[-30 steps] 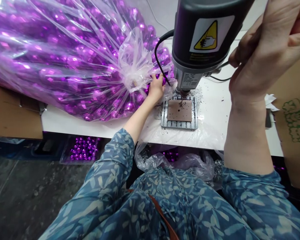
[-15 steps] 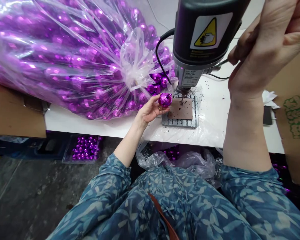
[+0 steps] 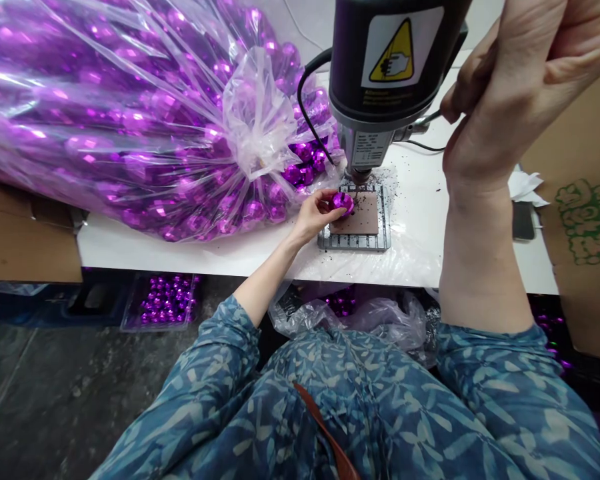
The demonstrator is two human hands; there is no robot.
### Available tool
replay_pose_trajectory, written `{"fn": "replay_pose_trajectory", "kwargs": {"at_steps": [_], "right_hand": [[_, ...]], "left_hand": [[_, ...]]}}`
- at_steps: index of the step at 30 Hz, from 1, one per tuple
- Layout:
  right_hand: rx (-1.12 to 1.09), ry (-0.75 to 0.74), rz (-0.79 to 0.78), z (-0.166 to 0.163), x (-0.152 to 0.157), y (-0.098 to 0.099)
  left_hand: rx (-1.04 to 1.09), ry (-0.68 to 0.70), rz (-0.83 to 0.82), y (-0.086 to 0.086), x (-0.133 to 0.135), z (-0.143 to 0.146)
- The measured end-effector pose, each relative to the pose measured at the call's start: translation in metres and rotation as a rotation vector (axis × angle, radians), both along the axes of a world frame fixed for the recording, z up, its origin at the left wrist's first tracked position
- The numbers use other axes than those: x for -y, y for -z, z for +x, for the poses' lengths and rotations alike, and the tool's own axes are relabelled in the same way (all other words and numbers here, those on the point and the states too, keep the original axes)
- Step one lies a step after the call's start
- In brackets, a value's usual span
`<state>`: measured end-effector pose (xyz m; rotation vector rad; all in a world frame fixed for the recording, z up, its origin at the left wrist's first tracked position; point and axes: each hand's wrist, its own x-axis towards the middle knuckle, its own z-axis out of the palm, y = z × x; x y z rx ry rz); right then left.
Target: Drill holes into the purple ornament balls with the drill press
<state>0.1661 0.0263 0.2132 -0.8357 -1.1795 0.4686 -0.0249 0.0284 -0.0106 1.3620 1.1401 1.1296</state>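
A shiny purple faceted ball (image 3: 343, 203) is pinched in the fingers of my left hand (image 3: 316, 217). It is at the left part of the brown board (image 3: 363, 220), which lies on the slotted metal base of a drill press (image 3: 387, 67). The chuck (image 3: 359, 176) is just above and to the right of the ball. Raised at the upper right, my right hand (image 3: 515, 87) is closed around the press's feed lever (image 3: 433, 117); most of the lever is hidden by the fingers. Dark shavings are scattered over the board and base.
A large clear bag (image 3: 145, 127) full of purple balls fills the left of the white table (image 3: 220, 259). Below stands a clear bin (image 3: 165, 303) of purple balls. A printed cardboard box (image 3: 585, 220) is at the right, beside a phone (image 3: 523, 221). Crumpled plastic (image 3: 385, 323) hangs at the table's front edge.
My left hand has moved right with the ball, from beside the metal base to over the board near the chuck. My right hand stays on the lever. The whole view has shifted slightly.
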Motion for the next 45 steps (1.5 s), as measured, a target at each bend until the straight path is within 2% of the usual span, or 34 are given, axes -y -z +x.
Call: {"fn": "replay_pose_trajectory", "kwargs": {"at_steps": [10, 16, 22, 33, 39, 45], "right_hand": [[0.007, -0.026, 0.000, -0.003, 0.003, 0.001], [0.038, -0.023, 0.000, 0.000, 0.002, 0.001], [0.020, -0.020, 0.056, 0.002, -0.001, 0.009], [-0.029, 0.076, 0.125, -0.001, 0.013, 0.051], [-0.031, 0.102, 0.172, 0.004, -0.001, 0.075], [0.030, 0.167, 0.238, 0.013, -0.013, 0.110]], "left_hand": [[-0.242, 0.009, 0.267, 0.001, -0.001, 0.017], [-0.206, -0.014, 0.293, 0.013, 0.005, 0.028], [-0.182, -0.011, 0.274, 0.014, 0.011, 0.032], [-0.139, -0.008, 0.276, 0.019, 0.010, 0.032], [-0.123, -0.004, 0.280, 0.020, 0.010, 0.032], [-0.128, 0.009, 0.285, 0.021, 0.009, 0.032]]}}
